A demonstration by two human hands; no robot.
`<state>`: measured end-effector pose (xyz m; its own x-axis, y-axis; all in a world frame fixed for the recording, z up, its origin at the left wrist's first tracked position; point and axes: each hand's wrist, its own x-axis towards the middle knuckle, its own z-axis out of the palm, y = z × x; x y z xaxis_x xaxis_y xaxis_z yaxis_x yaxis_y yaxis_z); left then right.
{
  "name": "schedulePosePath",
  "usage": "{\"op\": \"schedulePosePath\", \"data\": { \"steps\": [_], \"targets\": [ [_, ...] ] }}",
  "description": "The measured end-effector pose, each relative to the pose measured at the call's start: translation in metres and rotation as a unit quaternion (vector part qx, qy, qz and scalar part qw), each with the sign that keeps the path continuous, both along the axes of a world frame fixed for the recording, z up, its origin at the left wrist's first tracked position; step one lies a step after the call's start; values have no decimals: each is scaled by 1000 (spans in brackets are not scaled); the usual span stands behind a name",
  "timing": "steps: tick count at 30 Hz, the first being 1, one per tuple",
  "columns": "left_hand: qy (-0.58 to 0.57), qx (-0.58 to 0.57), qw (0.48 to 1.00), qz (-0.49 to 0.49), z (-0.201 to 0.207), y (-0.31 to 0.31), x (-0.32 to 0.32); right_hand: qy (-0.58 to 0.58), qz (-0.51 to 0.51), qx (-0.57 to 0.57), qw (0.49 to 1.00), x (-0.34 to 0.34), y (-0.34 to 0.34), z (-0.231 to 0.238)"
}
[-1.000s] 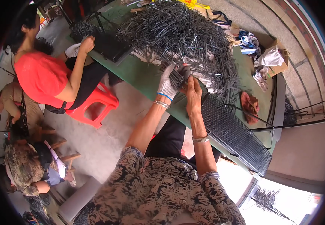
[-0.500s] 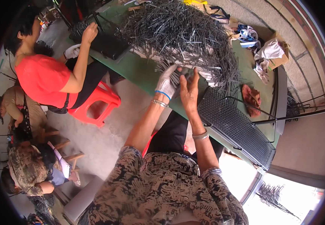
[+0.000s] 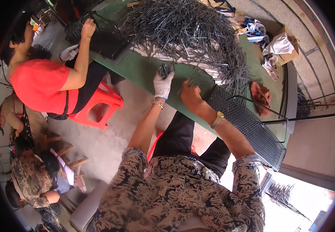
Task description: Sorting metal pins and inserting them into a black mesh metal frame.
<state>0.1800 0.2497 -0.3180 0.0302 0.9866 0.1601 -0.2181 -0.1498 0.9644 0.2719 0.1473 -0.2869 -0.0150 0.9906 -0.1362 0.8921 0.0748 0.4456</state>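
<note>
My left hand [image 3: 162,86], in a white knit glove, is wrapped round a bundle of thin dark strips [image 3: 164,69], whose ends stick up above the fingers. To its right, over the green table edge, my bare right hand [image 3: 190,94] has its fingers curled together. A few thin dark strips [image 3: 193,79] poke out at its fingertips; how many it grips is hidden. Beyond both hands rises a large tangled heap of the same strips [image 3: 175,23]. A black mesh rack [image 3: 244,120] with wire arms lies beside my right forearm.
A co-worker in a red top [image 3: 40,81] works at the table's left over a black tray [image 3: 111,44]. Red stool [image 3: 105,102] stands beneath. A reddish cloth [image 3: 261,98], a cardboard box [image 3: 289,56] and fabric pieces lie right. Two more people sit at lower left.
My hands have drawn apart. The left moved slightly left and lower with its bundle; the right turned palm down and came lower, toward the table edge.
</note>
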Motion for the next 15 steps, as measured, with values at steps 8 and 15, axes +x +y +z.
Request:
{"op": "schedulePosePath", "data": {
  "steps": [8, 15],
  "targets": [
    [-135, -208, 969, -6, 39, 4, -2, 53, 154, 89, 983, 31, 26, -18],
    [-276, -303, 910, -64, 23, 4, -14, 244, 164, 12, 956, 74, 52, -11]
  ]
}}
